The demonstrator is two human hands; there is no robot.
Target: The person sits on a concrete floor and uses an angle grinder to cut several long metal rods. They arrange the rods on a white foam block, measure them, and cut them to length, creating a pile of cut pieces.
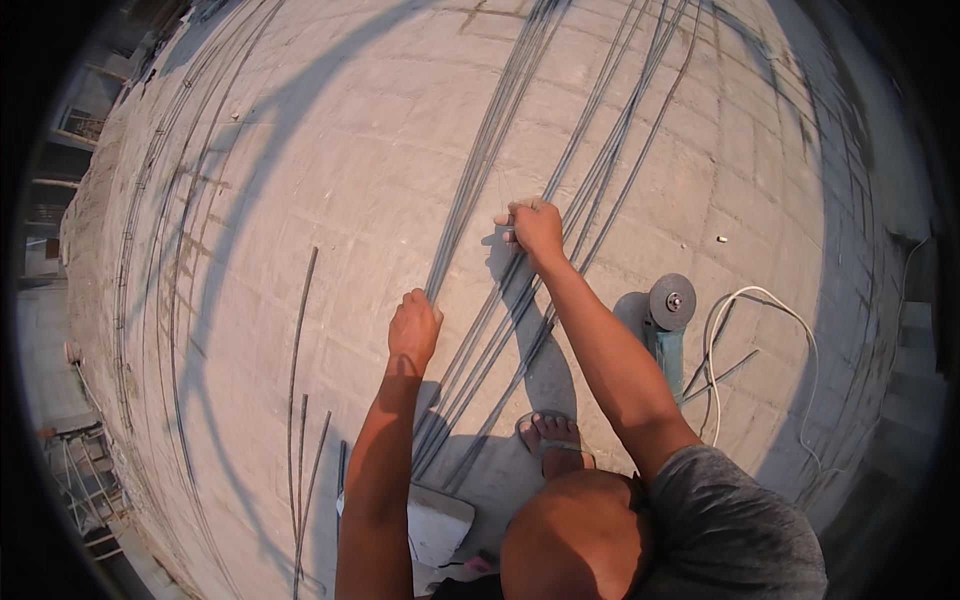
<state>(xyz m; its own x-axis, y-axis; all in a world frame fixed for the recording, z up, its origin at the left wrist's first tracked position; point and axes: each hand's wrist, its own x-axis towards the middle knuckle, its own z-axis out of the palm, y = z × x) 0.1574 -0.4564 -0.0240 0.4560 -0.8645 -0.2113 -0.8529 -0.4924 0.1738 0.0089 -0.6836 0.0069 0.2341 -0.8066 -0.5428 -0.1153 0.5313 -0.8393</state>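
My left hand [413, 325] is closed at the near end of a bundle of long, thin steel rods [480, 150], which runs away toward the far edge. The rod ends inside the fist are hidden. To the right and farther off, my right hand [537, 230] has its fingers pinched together. A faint thin wire [501, 185] seems to rise from its fingertips. Beneath that hand and forearm lie more steel rods [600, 160], loosely spread, their near ends [445, 440] reaching back beside my left forearm.
An angle grinder [672, 312] with a grey disc stands right of my right forearm, beside a pale looped cable [765, 291]. Short rods [303, 320] lie at left. A pale block [440, 525] sits near my sandalled foot [555, 432]. Longer rods [185, 240] line the far left.
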